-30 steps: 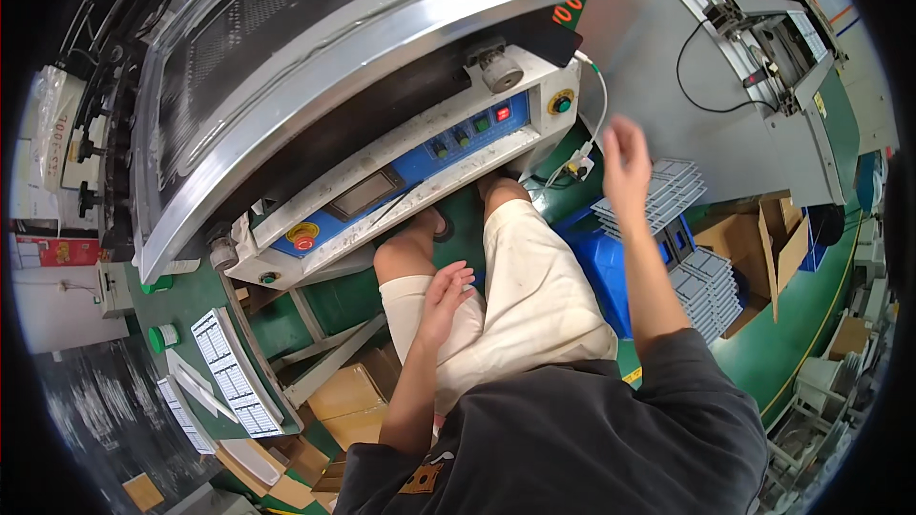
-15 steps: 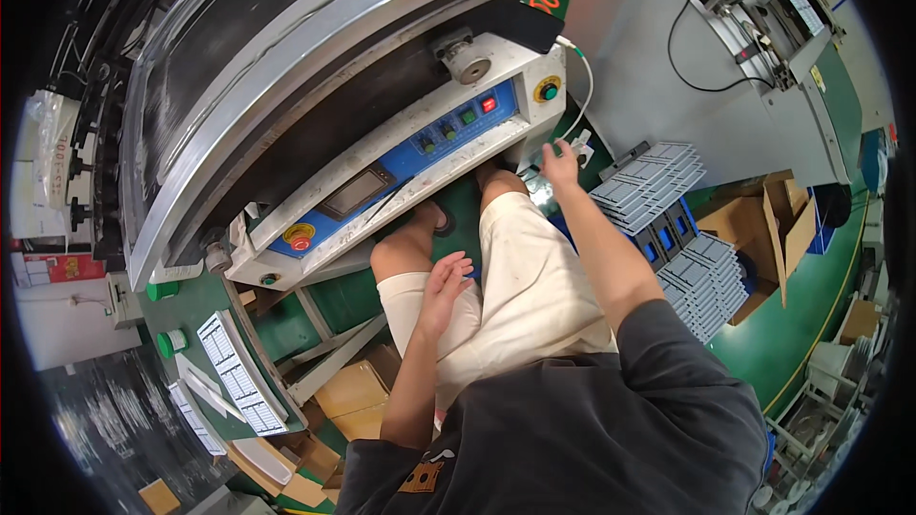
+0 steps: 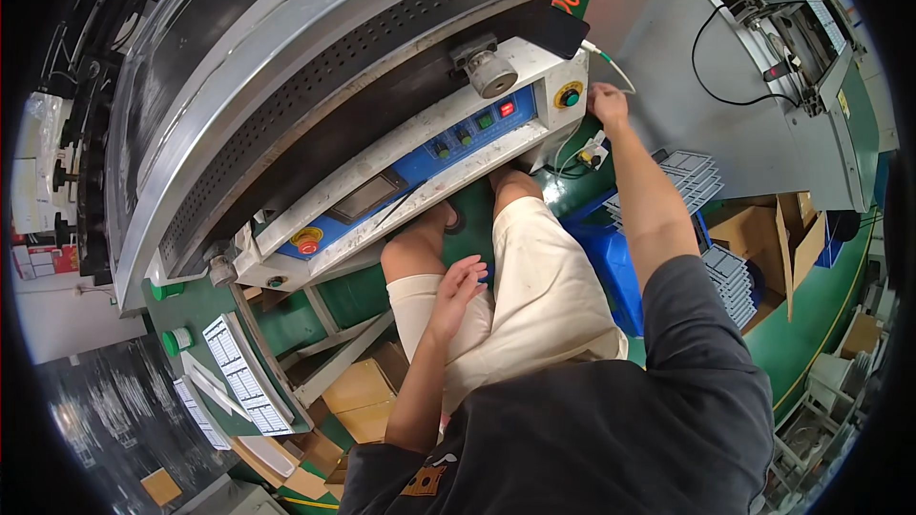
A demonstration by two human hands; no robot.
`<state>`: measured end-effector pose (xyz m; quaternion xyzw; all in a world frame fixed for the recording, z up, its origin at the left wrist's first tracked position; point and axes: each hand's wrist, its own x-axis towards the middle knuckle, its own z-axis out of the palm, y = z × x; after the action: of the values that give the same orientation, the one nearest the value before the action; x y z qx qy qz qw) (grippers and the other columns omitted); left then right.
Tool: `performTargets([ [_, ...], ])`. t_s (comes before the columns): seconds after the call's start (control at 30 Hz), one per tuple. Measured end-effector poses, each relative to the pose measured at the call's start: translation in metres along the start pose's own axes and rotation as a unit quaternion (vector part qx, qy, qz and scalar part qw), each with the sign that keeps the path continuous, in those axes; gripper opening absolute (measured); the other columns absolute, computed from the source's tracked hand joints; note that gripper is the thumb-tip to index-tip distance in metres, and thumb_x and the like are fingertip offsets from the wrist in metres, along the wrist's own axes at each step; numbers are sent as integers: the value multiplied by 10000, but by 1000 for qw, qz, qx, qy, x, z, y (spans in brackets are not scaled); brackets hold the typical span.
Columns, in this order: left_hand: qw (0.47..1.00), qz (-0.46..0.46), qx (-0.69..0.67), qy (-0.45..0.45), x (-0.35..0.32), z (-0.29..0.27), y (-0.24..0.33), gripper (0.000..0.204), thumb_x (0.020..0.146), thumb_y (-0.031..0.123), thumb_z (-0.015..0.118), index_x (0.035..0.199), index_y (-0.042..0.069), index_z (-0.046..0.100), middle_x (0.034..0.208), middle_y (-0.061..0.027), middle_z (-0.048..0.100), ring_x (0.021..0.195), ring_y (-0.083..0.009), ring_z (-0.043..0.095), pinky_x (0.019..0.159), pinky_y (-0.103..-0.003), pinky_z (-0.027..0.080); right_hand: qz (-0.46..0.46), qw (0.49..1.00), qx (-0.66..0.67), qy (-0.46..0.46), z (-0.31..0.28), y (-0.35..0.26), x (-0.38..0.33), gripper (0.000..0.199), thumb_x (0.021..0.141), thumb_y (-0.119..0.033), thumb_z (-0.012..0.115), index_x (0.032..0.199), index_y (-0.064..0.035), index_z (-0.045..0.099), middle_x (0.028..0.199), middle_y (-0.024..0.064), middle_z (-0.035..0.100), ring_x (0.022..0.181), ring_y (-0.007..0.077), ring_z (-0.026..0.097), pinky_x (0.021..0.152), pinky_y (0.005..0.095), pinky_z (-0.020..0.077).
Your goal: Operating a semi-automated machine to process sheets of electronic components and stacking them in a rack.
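Note:
My right hand (image 3: 608, 102) is raised beside the right end of the machine's control panel (image 3: 401, 175), just below a black phone (image 3: 561, 35). Its fingers are curled closed around a thin white cable (image 3: 615, 70), which runs from the phone, bends outward and comes back to the hand; the fingertips are partly hidden. Over my thigh hovers my left hand (image 3: 462, 284), palm turned inward, fingers loosely stretched and nothing in them. The panel carries a small dark screen (image 3: 367, 195), a red stop button (image 3: 306, 245) and a green button (image 3: 570, 96).
Grey plastic trays (image 3: 727, 284) are stacked at my right, near a blue bin (image 3: 606, 267) and an open cardboard box (image 3: 763, 234). A metal frame (image 3: 243, 48) overhangs the machine. Printed sheets (image 3: 239, 372) and a green-lidded jar (image 3: 176, 339) lie on the left table.
My right hand has risen from low by the hanging cable to the panel's right end, bending the cable outward. My left hand stays over my thigh. A perforated bed now shows under the metal frame.

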<state>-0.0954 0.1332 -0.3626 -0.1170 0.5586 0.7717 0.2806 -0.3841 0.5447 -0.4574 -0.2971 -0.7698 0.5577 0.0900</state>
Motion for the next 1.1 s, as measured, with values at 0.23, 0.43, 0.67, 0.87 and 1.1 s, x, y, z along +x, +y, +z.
performTargets([
  [0.23, 1000, -3, 9, 9, -3, -2, 0, 334, 995, 198, 481, 1303, 70, 477, 1241, -91, 544, 1133, -177, 526, 957, -322, 448, -33, 993, 107, -44, -9, -71, 39, 294, 948, -190, 522, 1199, -48, 577, 1001, 84, 640, 869, 150, 604, 695, 265, 494],
  [0.43, 1000, 2, 5, 16, -6, -2, 1, 340, 991, 203, 485, 1302, 65, 477, 1238, -83, 542, 1128, -168, 528, 959, -323, 447, -60, 980, 172, -84, -7, -87, 19, 290, 951, -233, 526, 1197, -89, 578, 911, 43, 618, 763, 138, 562, 679, 242, 463],
  [0.67, 1000, 1, 12, 6, -5, -1, 0, 339, 994, 204, 480, 1303, 64, 474, 1236, -84, 539, 1132, -170, 524, 961, -326, 446, 187, 966, 48, -172, -9, -9, -25, 327, 916, -240, 595, 1215, -126, 523, 809, -19, 576, 694, 86, 551, 578, 230, 457],
  [0.87, 1000, 14, 11, 4, -10, -3, -4, 342, 995, 209, 478, 1303, 61, 469, 1235, -85, 537, 1134, -168, 518, 961, -324, 446, 65, 993, 70, -67, 6, -9, -70, 412, 872, -114, 618, 1257, -76, 477, 876, 41, 605, 705, 118, 571, 596, 253, 486],
  [1.1, 1000, 12, 17, 16, -14, -5, -5, 338, 994, 207, 481, 1298, 60, 471, 1227, -83, 539, 1130, -160, 517, 960, -320, 447, 165, 972, 153, -72, 29, 35, -129, 385, 837, 31, 496, 1218, -11, 467, 874, 108, 608, 692, 186, 592, 605, 273, 496],
])
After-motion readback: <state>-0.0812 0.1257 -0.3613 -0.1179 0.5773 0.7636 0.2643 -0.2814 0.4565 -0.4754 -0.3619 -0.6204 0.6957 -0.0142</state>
